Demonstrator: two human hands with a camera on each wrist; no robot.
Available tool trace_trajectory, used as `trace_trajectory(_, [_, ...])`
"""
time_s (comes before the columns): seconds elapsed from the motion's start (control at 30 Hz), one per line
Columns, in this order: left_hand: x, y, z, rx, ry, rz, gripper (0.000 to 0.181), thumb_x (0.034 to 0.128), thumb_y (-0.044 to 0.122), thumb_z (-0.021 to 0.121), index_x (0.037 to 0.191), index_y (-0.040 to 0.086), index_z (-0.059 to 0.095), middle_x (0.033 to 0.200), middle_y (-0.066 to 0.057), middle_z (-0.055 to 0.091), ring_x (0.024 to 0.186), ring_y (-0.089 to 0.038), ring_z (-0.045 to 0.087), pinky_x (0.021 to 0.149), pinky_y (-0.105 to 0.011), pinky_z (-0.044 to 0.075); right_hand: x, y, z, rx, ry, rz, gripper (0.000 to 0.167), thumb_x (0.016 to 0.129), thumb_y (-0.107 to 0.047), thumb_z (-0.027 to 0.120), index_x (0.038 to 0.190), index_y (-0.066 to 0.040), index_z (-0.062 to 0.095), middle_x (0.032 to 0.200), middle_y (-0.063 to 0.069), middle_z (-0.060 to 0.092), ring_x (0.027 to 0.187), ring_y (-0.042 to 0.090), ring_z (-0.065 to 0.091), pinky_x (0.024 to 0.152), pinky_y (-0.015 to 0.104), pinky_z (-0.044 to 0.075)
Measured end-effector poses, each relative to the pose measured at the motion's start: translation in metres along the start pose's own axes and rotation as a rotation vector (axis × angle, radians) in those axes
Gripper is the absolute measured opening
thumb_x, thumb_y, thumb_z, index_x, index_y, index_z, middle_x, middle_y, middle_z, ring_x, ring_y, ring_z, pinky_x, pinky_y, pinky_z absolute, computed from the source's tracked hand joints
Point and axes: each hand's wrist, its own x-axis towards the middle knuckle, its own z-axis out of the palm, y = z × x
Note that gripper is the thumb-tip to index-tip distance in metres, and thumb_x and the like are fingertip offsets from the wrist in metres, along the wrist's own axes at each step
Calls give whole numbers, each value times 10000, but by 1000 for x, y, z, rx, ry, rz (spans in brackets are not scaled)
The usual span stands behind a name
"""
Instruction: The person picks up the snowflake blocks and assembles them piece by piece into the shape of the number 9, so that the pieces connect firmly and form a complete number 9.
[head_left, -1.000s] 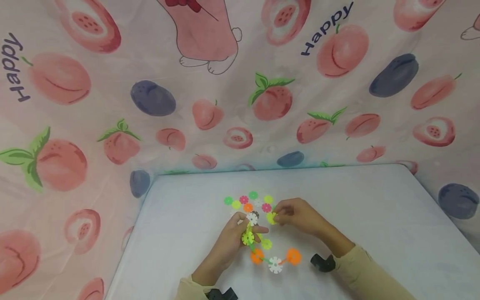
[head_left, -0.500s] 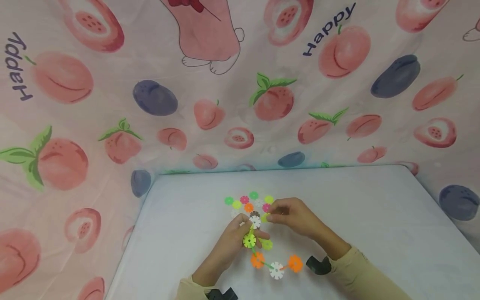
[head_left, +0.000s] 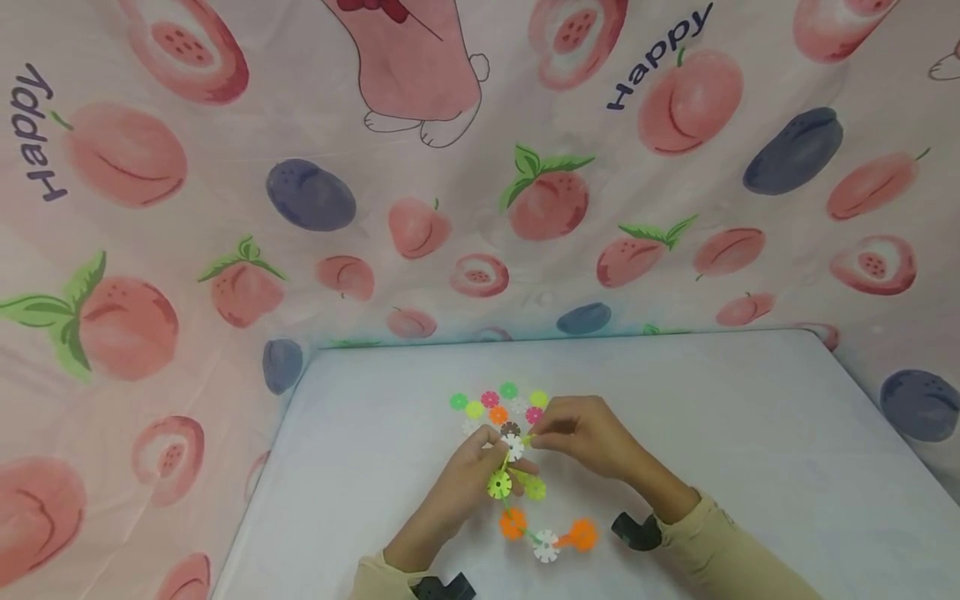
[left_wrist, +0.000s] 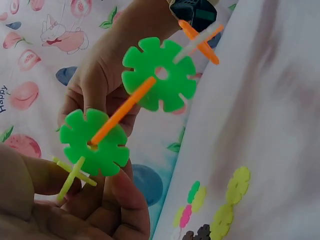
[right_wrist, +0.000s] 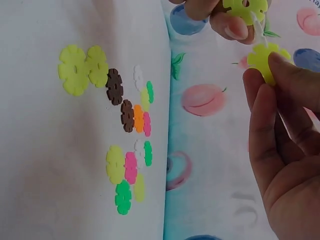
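Observation:
A chain of slotted snowflake discs hangs from my left hand [head_left: 471,473], whose thumb and fingers grip it near its upper end. Down the chain come a white disc [head_left: 513,448], a yellow disc [head_left: 499,484], an orange disc [head_left: 513,524], another white disc [head_left: 546,547] and a last orange one [head_left: 583,534]. Edge-on green discs [left_wrist: 159,74] link them, clearer in the left wrist view. My right hand [head_left: 587,435] pinches a loose-looking yellow disc [right_wrist: 266,61] between thumb and forefinger, its edge at the upper white disc. Whether their slots are joined, I cannot tell.
Flat on the white table [head_left: 712,417] beyond the hands lie several discs, among them a pink disc [right_wrist: 131,167], a green disc [right_wrist: 123,197] and a brown disc [right_wrist: 114,86]. Two larger yellow discs [right_wrist: 75,70] lie nearer. A fruit-print cloth [head_left: 480,208] hangs behind.
My right hand has moved left, bringing the yellow disc to the upper white disc and turning it edge-on. The chain's lower end has dropped slightly.

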Motion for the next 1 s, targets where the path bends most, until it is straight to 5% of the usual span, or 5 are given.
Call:
trace_trajectory(0.27, [-1, 3, 4, 48, 39, 58, 226, 1098, 244, 443, 1020, 36, 483, 1020, -159, 776, 838, -351, 719, 839, -254, 507, -1, -5, 1, -79, 21, -141, 99, 832, -128, 838, 856, -208, 786, 765, -128, 655, 703, 25, 565, 654, 225, 535])
trace_trajectory(0.6, [-4, 9, 7, 24, 46, 67, 179, 1082, 153, 464, 1020, -12, 495, 937, -201, 721, 731, -152, 682, 748, -251, 557, 2, 0, 6, -59, 7, -246, 110, 833, -96, 827, 816, -190, 771, 737, -109, 652, 684, 15, 539, 612, 208, 493])
trace_trajectory(1.0, [-2, 12, 3, 16, -11, 41, 166, 1089, 147, 431, 991, 22, 477, 983, -208, 740, 773, -200, 681, 717, -222, 550, 2, 4, 5, 9, -16, -139, 42, 847, -167, 821, 863, -186, 786, 761, -74, 654, 730, 52, 576, 706, 227, 555])
